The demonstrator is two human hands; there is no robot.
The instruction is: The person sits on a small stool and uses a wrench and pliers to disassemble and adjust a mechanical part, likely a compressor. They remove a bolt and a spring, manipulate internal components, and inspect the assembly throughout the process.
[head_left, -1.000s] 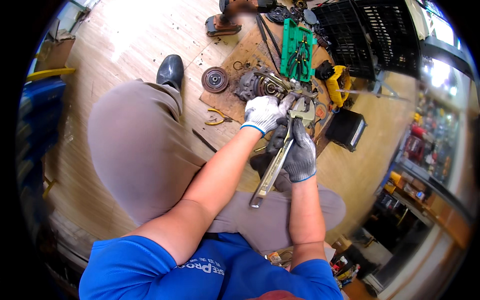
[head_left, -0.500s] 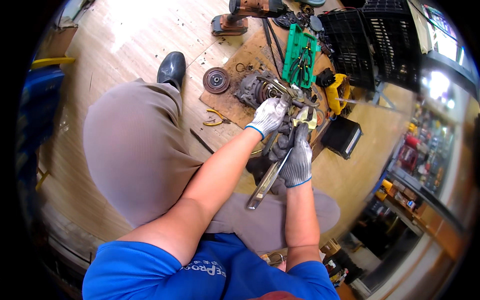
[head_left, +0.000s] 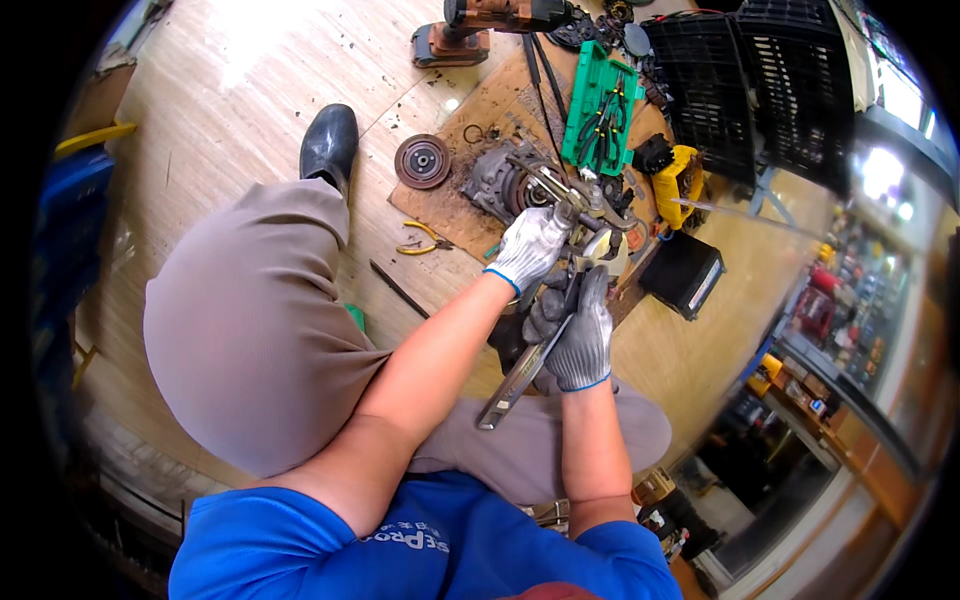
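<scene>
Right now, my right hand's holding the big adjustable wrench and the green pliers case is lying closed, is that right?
Not quite: the green pliers case is lying open, with pliers visible inside, as the head view shows. Your right hand is indeed holding the big adjustable wrench.

My two gloved hands (head_left: 583, 350), one large wrench (head_left: 517, 382), one power tool (head_left: 452, 47), one green case (head_left: 583, 118), one pair of yellow-handled pliers (head_left: 440, 241)
</scene>
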